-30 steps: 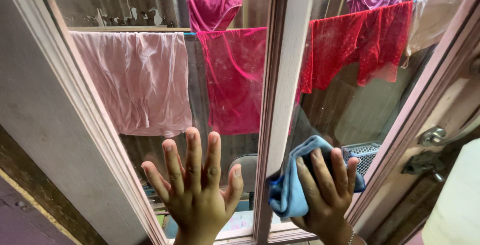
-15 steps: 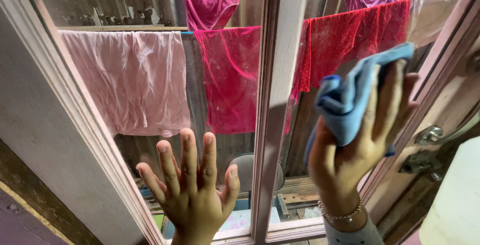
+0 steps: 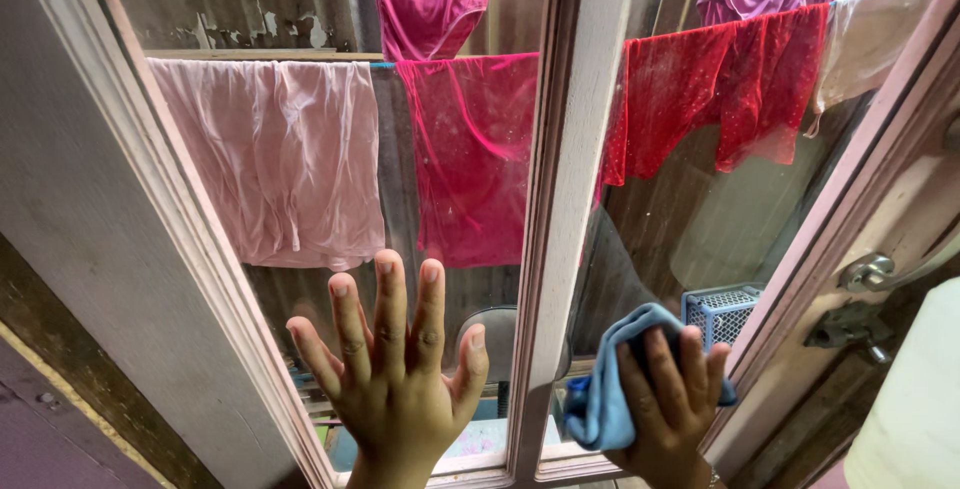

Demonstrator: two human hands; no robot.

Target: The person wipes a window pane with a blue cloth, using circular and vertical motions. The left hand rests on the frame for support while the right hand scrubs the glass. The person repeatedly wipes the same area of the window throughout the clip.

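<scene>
My left hand [image 3: 390, 374] lies flat against the left window pane [image 3: 310, 149], fingers spread, holding nothing. My right hand [image 3: 672, 404] presses a folded blue cloth [image 3: 610, 399] against the bottom of the right pane [image 3: 720, 209], close to the lower frame. A pale pink wooden mullion [image 3: 565, 219] stands between the two panes and between my hands.
Beyond the glass, pink, magenta, red and purple clothes [image 3: 470, 149] hang on a line. A blue plastic basket [image 3: 722, 311] shows through the right pane. A metal door latch [image 3: 868, 271] sits on the frame at right, with a white object [image 3: 915, 399] in the lower right corner.
My right hand has swept the blue cloth from high on the right pane down to its bottom edge. My left hand has stayed flat on the left pane.
</scene>
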